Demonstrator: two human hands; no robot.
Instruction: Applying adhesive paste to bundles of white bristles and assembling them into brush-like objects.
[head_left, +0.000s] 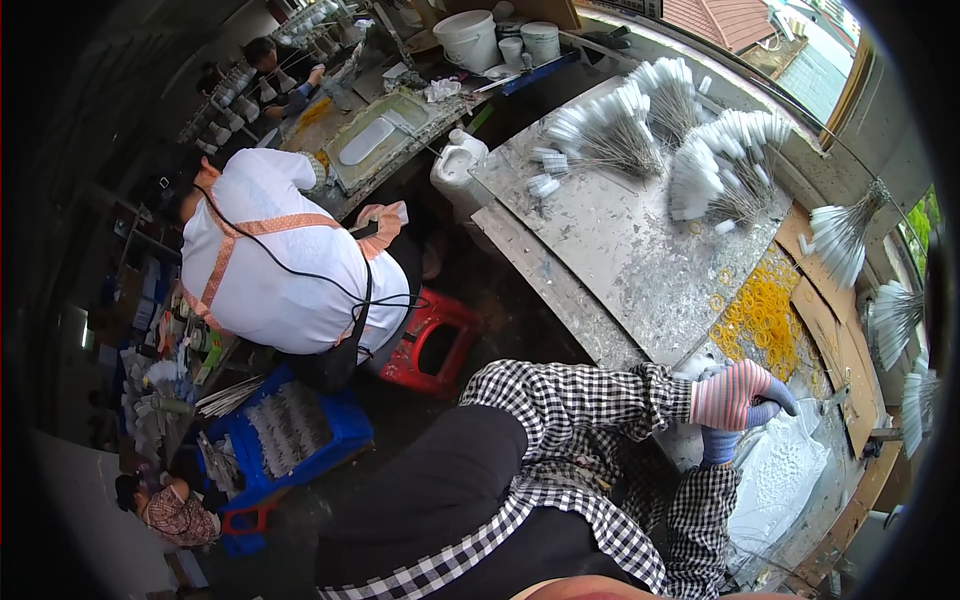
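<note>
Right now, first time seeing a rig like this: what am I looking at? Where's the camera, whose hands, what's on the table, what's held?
No machine: a person works with two gloved hands. The single picture comes from a wide fisheye camera on their head, so straight edges bend and the rim goes dark. The checked sleeves are the wearer's. The left hand, in a striped glove, overlaps the right hand, next to a white sheet. Whether they hold anything can't be told; it's hidden. The worktable also bears yellow bands and bundles of thin rods with whitish ends. Another person in a white top is to the left, at a red stool.
</note>
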